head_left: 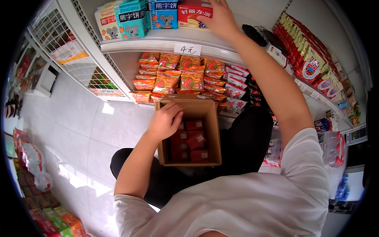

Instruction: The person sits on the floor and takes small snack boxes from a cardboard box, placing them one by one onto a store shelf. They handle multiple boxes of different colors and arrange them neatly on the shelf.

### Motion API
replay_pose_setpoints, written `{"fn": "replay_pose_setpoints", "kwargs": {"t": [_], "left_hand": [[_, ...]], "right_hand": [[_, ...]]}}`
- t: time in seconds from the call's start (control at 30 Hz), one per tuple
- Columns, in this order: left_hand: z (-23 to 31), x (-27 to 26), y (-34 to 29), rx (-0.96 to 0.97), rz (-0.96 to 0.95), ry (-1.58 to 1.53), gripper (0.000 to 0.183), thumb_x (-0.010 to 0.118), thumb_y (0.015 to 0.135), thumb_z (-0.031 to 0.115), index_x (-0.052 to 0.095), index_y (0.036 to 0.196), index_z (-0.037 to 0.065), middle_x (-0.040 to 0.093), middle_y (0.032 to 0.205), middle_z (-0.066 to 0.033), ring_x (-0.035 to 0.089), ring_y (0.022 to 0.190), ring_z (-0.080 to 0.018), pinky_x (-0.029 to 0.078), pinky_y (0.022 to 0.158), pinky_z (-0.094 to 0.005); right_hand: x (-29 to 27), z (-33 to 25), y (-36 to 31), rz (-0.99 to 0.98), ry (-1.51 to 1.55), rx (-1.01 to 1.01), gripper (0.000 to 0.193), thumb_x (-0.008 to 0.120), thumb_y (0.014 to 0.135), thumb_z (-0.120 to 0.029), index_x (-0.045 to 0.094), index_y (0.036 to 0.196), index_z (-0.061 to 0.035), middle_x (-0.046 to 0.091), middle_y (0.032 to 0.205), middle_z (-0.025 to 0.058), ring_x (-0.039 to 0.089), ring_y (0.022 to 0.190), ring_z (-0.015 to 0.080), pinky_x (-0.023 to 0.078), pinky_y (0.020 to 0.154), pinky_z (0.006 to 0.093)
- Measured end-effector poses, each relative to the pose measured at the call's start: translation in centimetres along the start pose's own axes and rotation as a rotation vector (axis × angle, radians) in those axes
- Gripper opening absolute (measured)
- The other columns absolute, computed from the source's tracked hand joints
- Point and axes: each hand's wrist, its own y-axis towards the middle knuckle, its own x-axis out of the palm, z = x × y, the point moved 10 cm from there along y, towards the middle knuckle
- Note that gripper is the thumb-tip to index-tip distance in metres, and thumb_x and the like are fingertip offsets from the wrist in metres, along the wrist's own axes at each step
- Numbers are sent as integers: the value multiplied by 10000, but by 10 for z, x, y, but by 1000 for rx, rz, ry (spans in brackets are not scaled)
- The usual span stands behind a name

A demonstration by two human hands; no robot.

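My right hand reaches up to the shelf and grips the right end of a red snack box, with its thumb on the front face. The box stands on the shelf beside blue snack packs. My left hand is closed over the left wall of an open cardboard carton, fingers curled at its rim. The carton rests at my lap, between my legs. Several small red boxes lie in it, stacked toward the near side.
Orange snack bags fill the lower shelf behind the carton, below the shelf edge. Red packets line another shelf at the right. A white wire-mesh panel stands at the left, beside the tiled floor.
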Motion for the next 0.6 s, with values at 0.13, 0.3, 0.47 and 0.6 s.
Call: {"fn": "replay_pose_setpoints", "kwargs": {"t": [0.13,0.3,0.47,0.6], "left_hand": [[3,26,13,12,-55,36,132,648,923,70,686,1043,30,692,1022,-140,686,901,-398,574,761,-467],[-2,58,28,-27,-133,31,139,652,922,82,688,1048,35,696,1035,-140,688,913,-401,579,778,-471],[-19,92,37,-67,-219,64,146,650,925,96,691,1057,52,697,1046,-142,690,934,-398,579,795,-478],[-31,117,42,-70,-306,102,144,650,923,119,686,1047,56,697,1043,-142,689,947,-394,578,799,-481]], "right_hand": [[3,33,-6,142,-116,189,641,808,763,-35,512,1324,57,662,1223,242,633,1180,406,517,1022,456],[1,54,-15,258,9,251,665,734,791,7,441,1385,66,689,1177,259,656,1145,428,542,970,478],[-8,69,-31,162,167,413,681,703,843,-38,378,1431,75,688,1164,291,664,1110,469,550,944,493],[-1,67,-37,-47,212,275,771,675,878,-79,264,1519,45,681,1160,316,660,1089,501,550,936,499]]}}
